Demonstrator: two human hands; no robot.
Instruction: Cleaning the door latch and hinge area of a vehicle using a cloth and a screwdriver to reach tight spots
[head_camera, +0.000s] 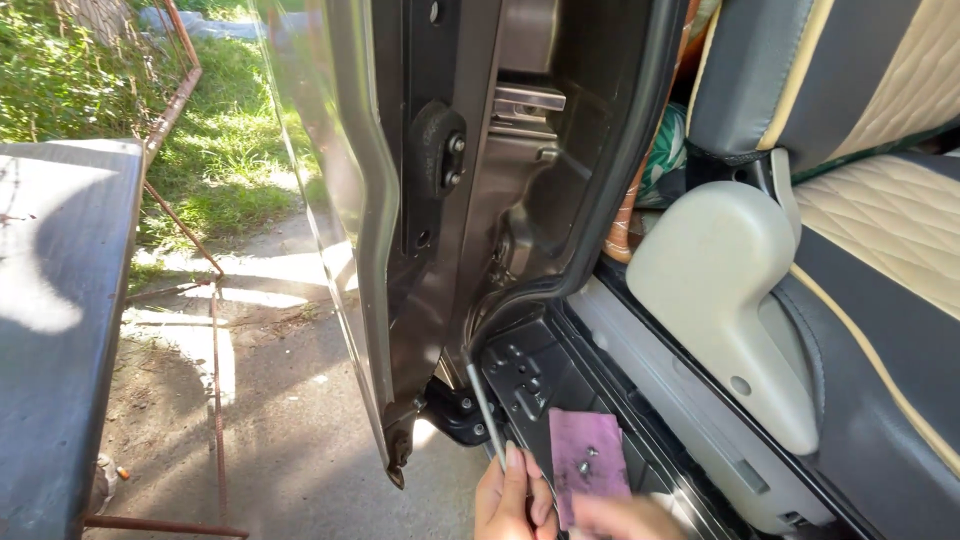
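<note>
Purple cloth (588, 462), dusty, carries small screws, right hand (625, 518) pinching it; left hand (512, 500) pinches a thin metal rod (485, 405).

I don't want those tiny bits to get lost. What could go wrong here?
1. The small dark screws lie loose on the flat purple pad that the right hand touches; a nudge might roll them into the black door sill.
2. The thin metal rod in the left hand might slip and scratch the grey-brown door pillar.

no packages, labels, signs or screens visible
</note>
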